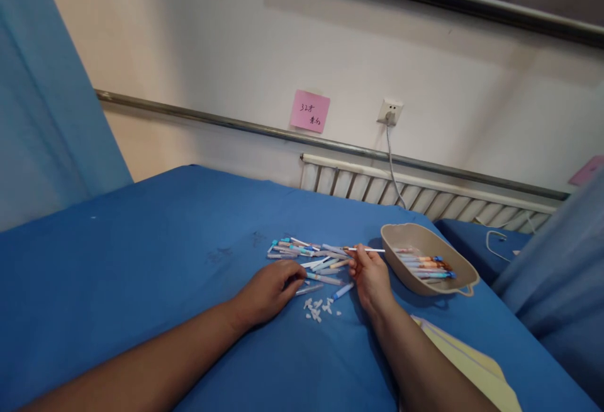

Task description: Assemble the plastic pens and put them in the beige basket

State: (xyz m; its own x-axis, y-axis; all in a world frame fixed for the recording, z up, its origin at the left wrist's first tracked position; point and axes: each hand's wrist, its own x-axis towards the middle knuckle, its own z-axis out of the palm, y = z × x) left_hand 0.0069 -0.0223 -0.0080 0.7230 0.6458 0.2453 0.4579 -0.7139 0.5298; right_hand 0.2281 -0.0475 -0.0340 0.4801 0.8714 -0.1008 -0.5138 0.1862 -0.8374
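At the near right, a pale yellow item (pixel 472 361), which may be a folder or cloth, lies partly behind the right forearm on the blue sheet (pixel 189 242). Farther in, small white pieces (pixel 316 313) are scattered just on the near side of the pens; what they are is too small to tell.

The left hand (pixel 271 286) rests palm down at the left edge of the loose pens (pixel 325 280), thumb and fingers curved near them; whether it grips one, I cannot tell. The right hand (pixel 372 277), at their right edge, has thumb and fingertips closed on a slim white pen (pixel 376 250), held roughly level, its right end close to the basin's rim.

The work looks partway along: one group, the pens in the basin (pixel 427 264), lies side by side in the beige basin (pixel 401 273) to the right, while a larger heap is left on the sheet. Those loose pens are slender, mostly white, clear and pale blue, some with turquoise ends, crossing at mixed angles. One thicker pen with a blue end (pixel 343 291) lies nearer, slightly apart.
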